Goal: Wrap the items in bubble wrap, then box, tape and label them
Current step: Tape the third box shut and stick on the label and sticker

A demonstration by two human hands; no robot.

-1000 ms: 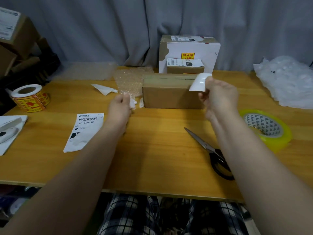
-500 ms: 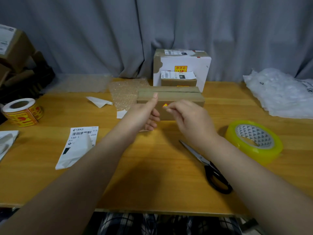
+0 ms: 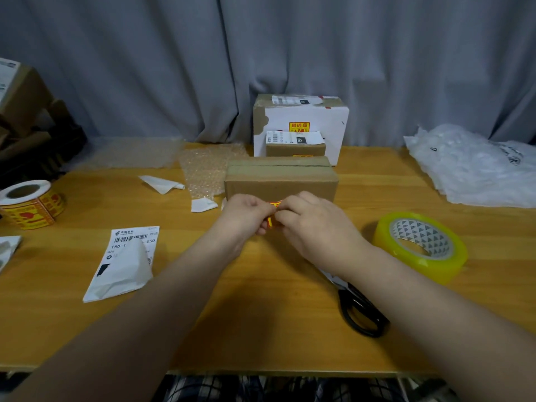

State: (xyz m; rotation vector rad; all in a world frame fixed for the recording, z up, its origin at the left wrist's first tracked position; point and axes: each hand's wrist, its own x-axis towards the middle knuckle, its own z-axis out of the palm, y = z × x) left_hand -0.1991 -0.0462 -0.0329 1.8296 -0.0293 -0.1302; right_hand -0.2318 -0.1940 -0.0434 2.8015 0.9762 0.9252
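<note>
Labelling stage, by the look of it. The brown box [image 3: 281, 181] is shut and sat mid-table [image 3: 261, 314], just behind the hands. A seam can be seen along its top, but whether tape is already over it can't be told from here.

A small yellow-and-red sticker [image 3: 274, 203] is pinched between the fingertips of both hands, right in front of the box's near face. The left hand [image 3: 246, 213] is curled onto its left edge and the right hand [image 3: 313, 224] onto its right. It's probably being peeled off its backing, though any backing is hidden by the fingers, so that's only a guess.

For the next move, the sticker has to be freed without being folded onto itself. Then it needs to be laid flat on a bare face of the box and smoothed down. A flimsy sticky bit like that is easily creased, so a light pinch at one corner is called for.

The printed shipping label [image 3: 124, 256], lying to the left with paper curled up over it, isn't on this box yet, so it'll likely be wanted after. The sticker roll [image 3: 32, 204] is parked at the far left. The tape roll [image 3: 420, 245] and scissors [image 3: 359, 311] are off to the right, none of them being touched.
</note>
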